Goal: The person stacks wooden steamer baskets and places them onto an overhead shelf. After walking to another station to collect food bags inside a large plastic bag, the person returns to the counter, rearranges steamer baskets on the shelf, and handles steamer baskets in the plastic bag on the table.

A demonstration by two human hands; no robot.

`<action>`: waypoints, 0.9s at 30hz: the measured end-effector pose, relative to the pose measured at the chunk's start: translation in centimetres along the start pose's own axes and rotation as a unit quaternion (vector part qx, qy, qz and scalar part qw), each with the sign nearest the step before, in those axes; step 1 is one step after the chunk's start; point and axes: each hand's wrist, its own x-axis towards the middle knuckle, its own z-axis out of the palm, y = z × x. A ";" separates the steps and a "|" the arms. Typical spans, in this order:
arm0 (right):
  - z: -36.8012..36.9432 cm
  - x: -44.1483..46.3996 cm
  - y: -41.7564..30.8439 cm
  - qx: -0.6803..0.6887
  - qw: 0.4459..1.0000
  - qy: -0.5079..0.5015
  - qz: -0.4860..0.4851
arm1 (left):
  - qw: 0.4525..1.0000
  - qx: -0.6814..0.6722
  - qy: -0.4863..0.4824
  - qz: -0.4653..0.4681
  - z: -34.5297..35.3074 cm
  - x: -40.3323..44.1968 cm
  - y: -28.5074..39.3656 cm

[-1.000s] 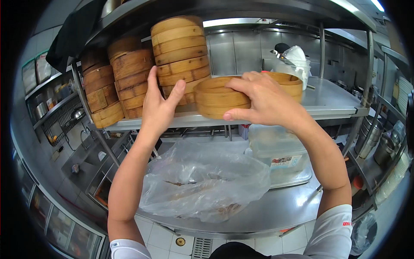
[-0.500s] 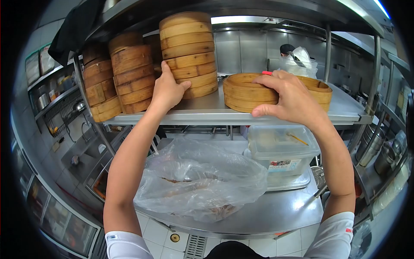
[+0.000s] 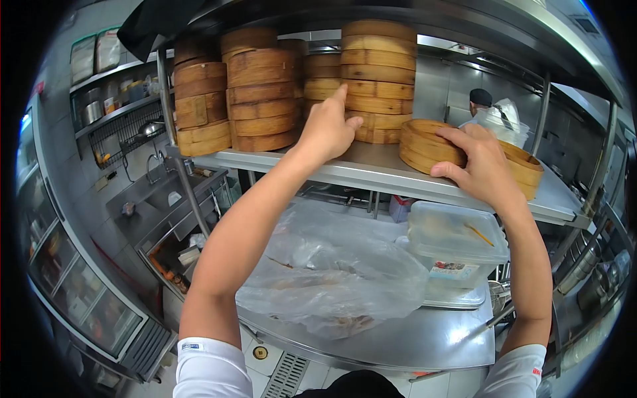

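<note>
Several bamboo steamers stand in a tall stack (image 3: 379,86) on the steel shelf (image 3: 285,162). My left hand (image 3: 330,127) touches the left side of this stack, index finger pointing up and thumb apart. Further right, a low round steamer (image 3: 430,146) sits near the shelf's front edge. My right hand (image 3: 479,159) lies over its right side, thumb in front and fingers on top, gripping it. Another open steamer (image 3: 524,171) stands just behind and right of that hand, partly hidden by it.
More steamer stacks (image 3: 262,99) stand at the left. Below the shelf, a large clear plastic bag (image 3: 332,272) and a lidded plastic box (image 3: 454,235) rest on the steel table (image 3: 398,341). A person in a dark cap (image 3: 480,98) is behind the shelf.
The low steamer under my right hand has moved right, away from the tall stack. My left hand has come against the stack's side. The view has turned left.
</note>
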 end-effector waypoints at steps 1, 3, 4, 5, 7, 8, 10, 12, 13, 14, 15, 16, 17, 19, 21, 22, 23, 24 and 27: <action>0.3 -0.1 0.0 0.003 0.999 0.034 -0.020 | 1.000 -0.005 0.023 0.012 -1.0 -0.8 0.8; 0.6 -0.1 -0.4 0.011 0.995 0.080 -0.052 | 0.977 -0.028 0.195 0.085 -3.0 -1.6 -1.2; 0.5 -0.1 -0.9 0.017 0.994 0.091 -0.063 | 0.957 -0.062 0.266 0.099 -4.9 -2.2 -1.5; 0.4 -0.1 -1.5 0.024 0.992 0.101 -0.074 | 0.933 0.025 0.343 0.107 -6.7 -2.4 -2.6; 0.0 0.2 -3.1 0.041 0.992 0.087 -0.085 | 0.917 0.100 0.380 0.073 -8.5 -2.6 -5.7; 0.0 0.4 -4.0 0.050 0.991 0.080 -0.092 | 0.916 0.139 0.376 0.038 -8.9 -3.1 -6.5; 0.2 1.0 -5.6 0.073 0.990 0.064 -0.105 | 0.961 0.078 0.261 -0.039 -9.0 -3.8 -8.2; 0.9 1.8 -7.2 0.085 0.988 0.061 -0.117 | 0.967 0.130 0.212 -0.049 -8.8 -4.7 -9.1; 1.4 2.3 -7.9 0.085 0.987 0.065 -0.122 | 0.966 0.143 0.213 -0.040 -8.8 -4.8 -9.2; 1.8 2.8 -8.5 0.085 0.986 0.069 -0.125 | 0.964 0.156 0.214 -0.031 -8.8 -4.7 -9.1; 2.2 3.4 -9.0 0.090 0.987 0.054 -0.119 | 0.969 0.144 0.197 -0.038 -8.8 -4.5 -8.9; 2.5 4.1 -9.4 0.096 0.988 0.039 -0.112 | 0.974 0.132 0.180 -0.046 -8.9 -4.3 -8.5; 2.9 4.7 -9.8 0.103 0.989 0.023 -0.106 | 0.978 0.120 0.163 -0.054 -9.0 -4.0 -8.2; 4.0 5.8 -10.7 0.131 0.988 0.014 -0.077 | 0.984 0.093 0.141 -0.061 -8.7 -3.2 -8.8; 4.9 6.8 -11.5 0.145 0.988 0.013 -0.054 | 0.989 0.072 0.120 -0.039 -8.2 -3.0 -9.6; 5.4 7.2 -11.8 0.147 0.988 0.014 -0.046 | 0.994 0.042 0.094 -0.041 -8.4 -3.3 -9.4; 5.7 7.6 -12.1 0.148 0.988 0.016 -0.038 | 0.994 0.000 0.101 -0.043 -8.8 -3.8 -9.3; 5.8 8.0 -12.4 0.154 0.987 0.016 -0.042 | 0.992 -0.042 0.108 -0.045 -9.4 -4.4 -8.8; 6.1 9.3 -13.5 0.185 0.982 0.009 -0.041 | 0.935 0.012 0.343 0.085 -12.4 -5.4 -10.6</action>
